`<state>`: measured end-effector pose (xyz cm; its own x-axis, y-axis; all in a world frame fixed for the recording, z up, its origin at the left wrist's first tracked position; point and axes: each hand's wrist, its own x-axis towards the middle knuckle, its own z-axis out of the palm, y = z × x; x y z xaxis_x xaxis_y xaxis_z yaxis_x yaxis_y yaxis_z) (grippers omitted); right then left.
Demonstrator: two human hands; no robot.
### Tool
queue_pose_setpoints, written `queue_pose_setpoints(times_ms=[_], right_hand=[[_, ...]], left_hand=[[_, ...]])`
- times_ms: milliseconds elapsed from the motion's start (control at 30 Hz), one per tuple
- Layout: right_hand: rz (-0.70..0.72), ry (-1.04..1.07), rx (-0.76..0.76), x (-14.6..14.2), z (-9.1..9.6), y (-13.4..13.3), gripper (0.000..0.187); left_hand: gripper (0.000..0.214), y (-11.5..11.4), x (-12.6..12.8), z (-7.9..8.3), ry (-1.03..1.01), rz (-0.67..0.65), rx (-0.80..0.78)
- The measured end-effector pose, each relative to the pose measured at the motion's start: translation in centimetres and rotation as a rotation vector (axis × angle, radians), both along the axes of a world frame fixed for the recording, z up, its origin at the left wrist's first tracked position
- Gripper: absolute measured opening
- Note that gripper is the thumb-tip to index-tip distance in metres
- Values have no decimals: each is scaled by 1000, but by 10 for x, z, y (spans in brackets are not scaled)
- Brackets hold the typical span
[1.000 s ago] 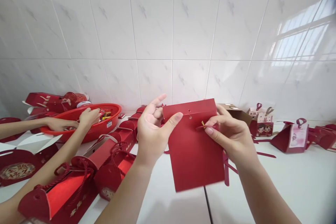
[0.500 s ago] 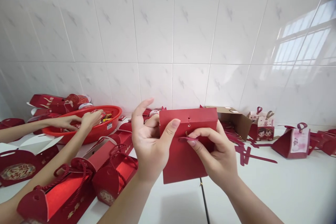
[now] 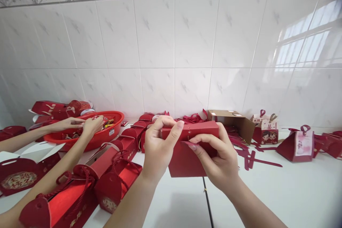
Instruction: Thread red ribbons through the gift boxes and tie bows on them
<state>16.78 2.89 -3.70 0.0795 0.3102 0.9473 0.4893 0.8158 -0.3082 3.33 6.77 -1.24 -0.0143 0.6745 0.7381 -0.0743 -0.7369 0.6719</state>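
— Where is the red box (image 3: pixel 184 162)?
— Above the white counter (image 3: pixel 294 192), between both hands. The left hand (image 3: pixel 157 149) clamps its top edge, thumb in front. The right hand (image 3: pixel 219 164) pinches a ribbon end (image 3: pixel 186 143) against its face.

White desk (image 3: pixel 294 192) with a dark seam, red basin (image 3: pixel 112 138) far left, cord-handled red gift boxes (image 3: pixel 117 178) beside it, cardboard box (image 3: pixel 242 124), pink-faced boxes (image 3: pixel 268 133), loose red strips (image 3: pixel 263 162) right

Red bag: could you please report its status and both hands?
Left grip shut on red bag, top edge. Right grip pinching ribbon at its front. Co-worker's hands at red basin, clear.
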Motion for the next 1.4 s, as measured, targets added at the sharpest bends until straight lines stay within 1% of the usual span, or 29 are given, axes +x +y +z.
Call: queue_pose_setpoints(times_ms=[67, 167, 200, 233, 367, 467, 533, 600, 667, 733, 867, 933, 1067, 1267, 1400], right_hand=[[-31, -18, 37, 3, 0, 1, 16], [-50, 3, 53, 8, 1, 2, 16], [-48, 15, 42, 10, 2, 3, 15], [-43, 26, 28, 11, 2, 3, 14], [-22, 26, -56, 13, 5, 0, 11], [19, 19, -202, 13, 7, -8, 8], [44, 18, -298, 12, 8, -13, 5], [15, 23, -339, 12, 8, -16, 3], [-49, 54, -326, 13, 9, -17, 3], [-53, 93, -305, 15, 10, -17, 2], [137, 95, -332, 18, 13, -17, 4], [157, 86, -332, 17, 13, -18, 5], [74, 92, -249, 15, 11, -17, 6], [52, 127, -170, 15, 9, -16, 11], [-35, 103, -22, 16, 8, -15, 14]], left_hand=[[17, 3, 1, -2, 20, -73, 71], [9, 4, 4, -5, 66, -244, 153], [10, 3, 4, -6, 73, -274, 175], [12, 3, 5, -7, 75, -278, 195], [12, 0, 6, -9, 43, -151, 226], [9, 0, 4, -8, 18, -88, 207], [8, 2, 2, -7, 28, -42, 224], [6, 3, 0, -6, 45, 22, 264], [6, 4, -2, -5, 58, 69, 299], [6, 4, -3, -5, 68, 88, 328], [5, 0, -2, -4, 107, 85, 406], [7, -4, -1, -4, 131, 79, 449], [10, -8, 1, -4, 144, 72, 511], [16, -6, 0, -6, 142, 51, 577], [17, -5, 1, -7, 179, 37, 633]])
